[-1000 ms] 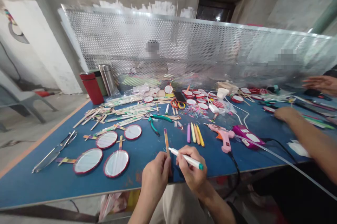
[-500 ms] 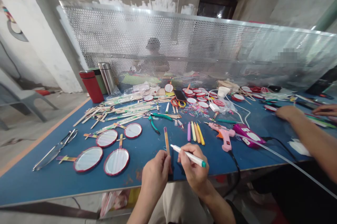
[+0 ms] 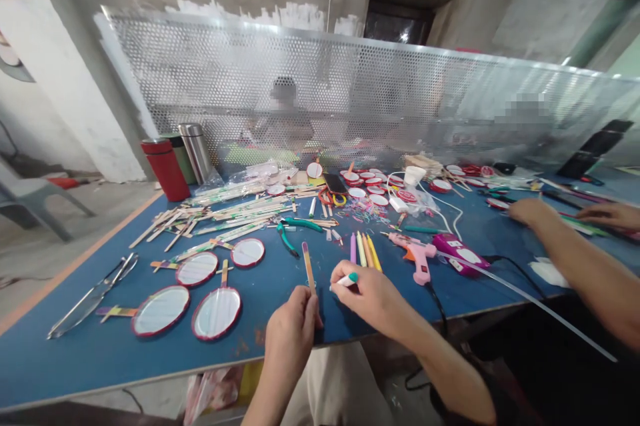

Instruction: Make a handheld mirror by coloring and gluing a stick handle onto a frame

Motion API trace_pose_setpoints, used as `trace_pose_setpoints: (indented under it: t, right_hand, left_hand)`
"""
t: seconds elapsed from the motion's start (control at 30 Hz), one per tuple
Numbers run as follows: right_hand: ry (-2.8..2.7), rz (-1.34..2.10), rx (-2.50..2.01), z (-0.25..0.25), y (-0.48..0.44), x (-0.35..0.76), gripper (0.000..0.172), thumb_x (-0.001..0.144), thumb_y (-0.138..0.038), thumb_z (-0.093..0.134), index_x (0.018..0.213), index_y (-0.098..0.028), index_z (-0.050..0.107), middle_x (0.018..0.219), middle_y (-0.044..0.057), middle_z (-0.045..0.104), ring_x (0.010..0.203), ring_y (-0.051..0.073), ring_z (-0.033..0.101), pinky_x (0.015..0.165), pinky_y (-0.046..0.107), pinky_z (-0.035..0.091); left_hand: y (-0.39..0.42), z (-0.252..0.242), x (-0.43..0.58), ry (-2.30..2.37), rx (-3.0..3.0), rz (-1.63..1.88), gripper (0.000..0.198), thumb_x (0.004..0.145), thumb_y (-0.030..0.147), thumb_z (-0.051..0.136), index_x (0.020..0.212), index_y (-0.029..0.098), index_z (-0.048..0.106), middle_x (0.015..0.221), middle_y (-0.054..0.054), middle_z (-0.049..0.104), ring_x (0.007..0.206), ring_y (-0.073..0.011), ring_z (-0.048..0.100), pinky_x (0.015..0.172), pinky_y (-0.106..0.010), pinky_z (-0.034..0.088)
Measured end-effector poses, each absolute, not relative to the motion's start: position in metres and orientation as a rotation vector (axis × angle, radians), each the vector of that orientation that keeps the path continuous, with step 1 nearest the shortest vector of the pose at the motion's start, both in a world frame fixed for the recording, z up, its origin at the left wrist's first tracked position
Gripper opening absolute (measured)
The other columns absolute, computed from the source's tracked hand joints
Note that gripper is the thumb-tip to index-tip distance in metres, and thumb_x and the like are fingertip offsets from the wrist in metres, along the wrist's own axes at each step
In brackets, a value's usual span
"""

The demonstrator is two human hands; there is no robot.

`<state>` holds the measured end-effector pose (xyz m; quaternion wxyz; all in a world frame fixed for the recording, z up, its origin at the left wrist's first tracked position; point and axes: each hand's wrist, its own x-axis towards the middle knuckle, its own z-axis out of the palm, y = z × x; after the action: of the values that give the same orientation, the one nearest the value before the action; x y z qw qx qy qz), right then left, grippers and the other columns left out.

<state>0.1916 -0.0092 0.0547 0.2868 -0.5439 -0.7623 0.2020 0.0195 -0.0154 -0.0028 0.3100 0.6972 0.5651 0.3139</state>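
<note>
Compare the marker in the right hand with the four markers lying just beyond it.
The held marker is gripped in the right hand; the four markers lie loose on the table. The held marker is white with a teal end; the four are purple, yellow and orange. It lies crosswise; they run side by side, pointing away. All are slim.

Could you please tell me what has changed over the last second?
The right hand has moved forward, away from the body, and has drawn the white marker off the wooden stick, so the tip is now clear of it. The left hand still holds the stick's near end on the blue table.
</note>
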Motion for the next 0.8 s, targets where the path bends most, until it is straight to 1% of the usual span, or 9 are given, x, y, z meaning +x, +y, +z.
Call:
trace_pose_setpoints:
  t: [0.07, 0.13, 0.2, 0.27, 0.37, 0.43, 0.63, 0.73, 0.8]
  right_hand:
    - [-2.095, 0.808, -1.445, 0.072, 0.008, 0.203, 0.009, 0.082, -0.018, 0.052, 0.079, -0.021, 0.060, 0.063, -0.004, 0.063, 0.051, 0.010, 0.059, 0.050, 0.018, 0.042]
    - [-2.070, 0.858, -1.443, 0.089, 0.033, 0.213, 0.011, 0.081, -0.017, 0.052, 0.081, -0.020, 0.063, 0.062, -0.002, 0.065, 0.053, 0.012, 0.063, 0.050, 0.019, 0.045]
    - [-1.913, 0.474, -1.559, 0.105, 0.060, 0.221, 0.017, 0.081, -0.015, 0.052, 0.090, -0.019, 0.066, 0.064, 0.001, 0.068, 0.059, 0.015, 0.065, 0.057, 0.022, 0.048]
    - [-1.746, 0.264, -1.630, 0.117, 0.080, 0.224, 0.035, 0.087, -0.011, 0.040, 0.115, -0.015, 0.060, 0.076, 0.007, 0.071, 0.072, 0.018, 0.067, 0.067, 0.028, 0.049]
    - [-1.659, 0.124, -1.715, 0.116, 0.080, 0.222, 0.045, 0.087, -0.011, 0.039, 0.130, -0.016, 0.051, 0.075, 0.005, 0.073, 0.063, 0.017, 0.065, 0.068, 0.028, 0.048]
    - [-1.697, 0.125, -1.725, 0.102, 0.061, 0.219, 0.041, 0.087, -0.015, 0.043, 0.126, -0.018, 0.055, 0.072, 0.002, 0.072, 0.054, 0.015, 0.062, 0.061, 0.025, 0.046]
    - [-1.851, 0.173, -1.672, 0.049, -0.009, 0.243, 0.026, 0.089, -0.026, 0.045, 0.102, -0.021, 0.067, 0.055, -0.002, 0.064, 0.050, 0.016, 0.062, 0.051, 0.023, 0.042]
    - [-1.783, -0.049, -1.856, 0.054, -0.017, 0.278, 0.024, 0.090, -0.030, 0.046, 0.095, -0.023, 0.068, 0.063, 0.001, 0.069, 0.054, 0.017, 0.065, 0.054, 0.025, 0.044]
    - [-1.725, -0.261, -2.092, 0.068, -0.009, 0.304, 0.025, 0.093, -0.031, 0.044, 0.099, -0.024, 0.068, 0.076, 0.004, 0.073, 0.067, 0.019, 0.068, 0.059, 0.025, 0.045]
  left_hand:
    - [-0.016, -0.003, 0.019, 1.490, 1.839, 0.825, 0.026, 0.093, 0.036, 0.034, 0.074, 0.025, 0.049, 0.061, 0.004, 0.068, 0.059, -0.0139, 0.065, 0.058, -0.021, 0.040]
    - [-0.016, -0.002, 0.019, 1.488, 1.841, 0.815, 0.025, 0.092, 0.035, 0.035, 0.074, 0.025, 0.048, 0.061, 0.005, 0.068, 0.060, -0.0137, 0.065, 0.058, -0.021, 0.040]
    - [-0.016, -0.002, 0.019, 1.489, 1.844, 0.808, 0.025, 0.092, 0.035, 0.035, 0.073, 0.025, 0.048, 0.062, 0.005, 0.068, 0.060, -0.0137, 0.065, 0.059, -0.021, 0.040]
    - [-0.016, -0.002, 0.018, 1.488, 1.846, 0.814, 0.025, 0.092, 0.035, 0.035, 0.073, 0.025, 0.048, 0.062, 0.005, 0.068, 0.060, -0.0137, 0.065, 0.059, -0.021, 0.041]
    - [-0.015, -0.004, 0.018, 1.478, 1.848, 0.835, 0.025, 0.091, 0.036, 0.036, 0.073, 0.025, 0.049, 0.060, 0.005, 0.068, 0.059, -0.0138, 0.065, 0.059, -0.021, 0.041]
    - [-0.014, -0.005, 0.017, 1.467, 1.852, 0.841, 0.025, 0.091, 0.037, 0.036, 0.074, 0.026, 0.050, 0.060, 0.005, 0.068, 0.058, -0.0140, 0.065, 0.058, -0.021, 0.042]
    - [-0.013, -0.006, 0.017, 1.484, 1.836, 0.797, 0.026, 0.092, 0.039, 0.034, 0.076, 0.026, 0.050, 0.061, 0.004, 0.067, 0.057, -0.0147, 0.064, 0.058, -0.022, 0.042]
    - [-0.014, -0.005, 0.018, 1.485, 1.831, 0.764, 0.026, 0.092, 0.041, 0.035, 0.076, 0.026, 0.050, 0.062, 0.004, 0.067, 0.059, -0.0150, 0.064, 0.059, -0.023, 0.041]
    - [-0.015, -0.005, 0.019, 1.489, 1.825, 0.779, 0.026, 0.092, 0.041, 0.035, 0.076, 0.026, 0.049, 0.062, 0.005, 0.066, 0.058, -0.0150, 0.063, 0.059, -0.023, 0.040]
